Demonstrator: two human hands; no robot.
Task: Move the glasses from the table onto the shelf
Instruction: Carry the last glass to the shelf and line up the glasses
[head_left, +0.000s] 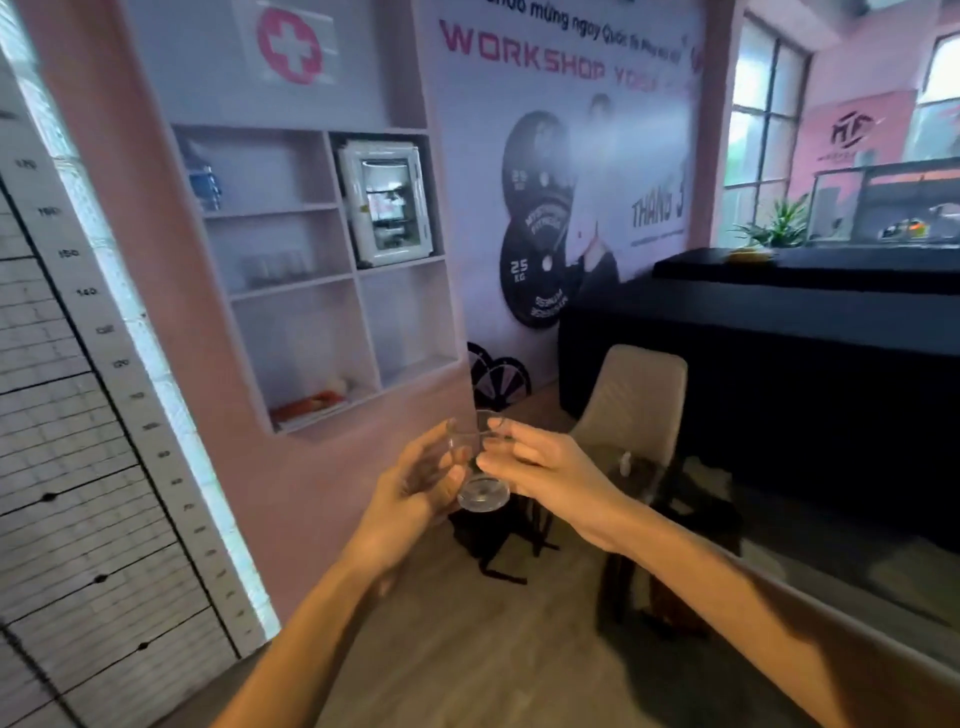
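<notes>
Overhead, the wall banner (566, 171) read "WORKSHOP YOGA" in pink caps, w/ "THANG 3" lower down and printed weight plates marked "25 KG". A white cabinet (291, 44) above the shelf carried a pink cross. A height scale (98, 322) on the left wall showed figures such as 150 and 140; the rest were too blurred to read.

A clear glass (480, 465) was held in mid-air between both hands, tilted, thick base toward the camera and rim pointing toward the wall. The left hand (415, 483) cupped it from the left, fingers curled around the side wall. The right hand (540, 462) pinched the right side: fingertips at the rim, thumb lower on the wall near the base. Both hands were closed on the glass.

The shelf (311, 270) was a white recessed unit w/ several compartments, up and left of the glass, well apart. A row of blurred clear items, approx. glasses, sat in its middle-left compartment. A small white fridge-like box (387, 200) filled the upper-right compartment. A beige chair (634, 400) and black counter (779, 322) stood to the right.
</notes>
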